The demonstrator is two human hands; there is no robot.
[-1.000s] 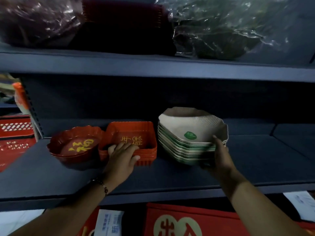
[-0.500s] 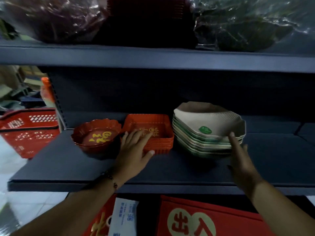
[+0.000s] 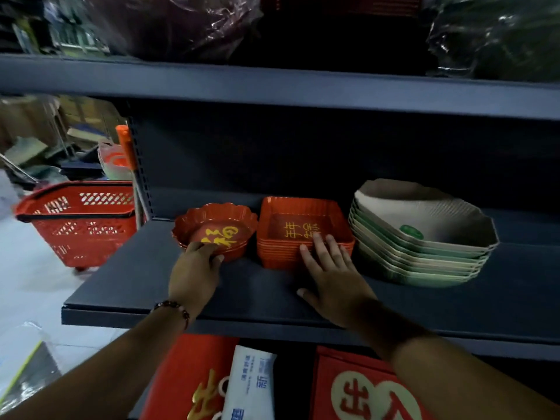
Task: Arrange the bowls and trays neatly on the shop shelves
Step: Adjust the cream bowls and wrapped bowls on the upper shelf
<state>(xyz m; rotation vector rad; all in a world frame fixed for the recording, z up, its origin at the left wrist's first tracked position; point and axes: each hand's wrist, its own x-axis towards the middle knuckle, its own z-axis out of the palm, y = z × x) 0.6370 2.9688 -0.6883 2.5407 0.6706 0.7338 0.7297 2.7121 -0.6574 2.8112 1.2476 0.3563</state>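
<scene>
Shelf: a dark blue-grey metal shop shelf (image 3: 454,301) at chest level, with another board above it and a dark back panel behind.
Scalloped bowls: a short stack of red round bowls with wavy rims (image 3: 215,230) and a yellow character in the top one; it stands at the left end of the row, near the shelf's left edge.
Square trays: a stack of red square trays (image 3: 303,230) with ribbed walls and yellow characters inside, just beside the scalloped bowls and between them and the beige stack.
Beige bowls: a taller stack of beige and green angular bowls (image 3: 424,237) with a green mark in the top one – at the right of the row, close to the square trays and leaning a little.
Left hand: the left hand (image 3: 194,275) is closed over the near rim of the scalloped bowls, fingers curled on the edge; a beaded bracelet (image 3: 173,307) sits on the wrist.
Right hand: the right hand (image 3: 328,278) lies flat and spread, fingertips (image 3: 316,237) on the near rim of the top square tray, thumb resting on the shelf – not clamped on anything.
Left of the shelf: a red shopping basket (image 3: 80,219) on a pale floor, with blurred clutter behind.
Above: goods wrapped in clear plastic (image 3: 497,34) on the upper board, too dark to identify.
Below: red items with white and gold characters (image 3: 369,392) and a white packet with blue print (image 3: 251,380).
</scene>
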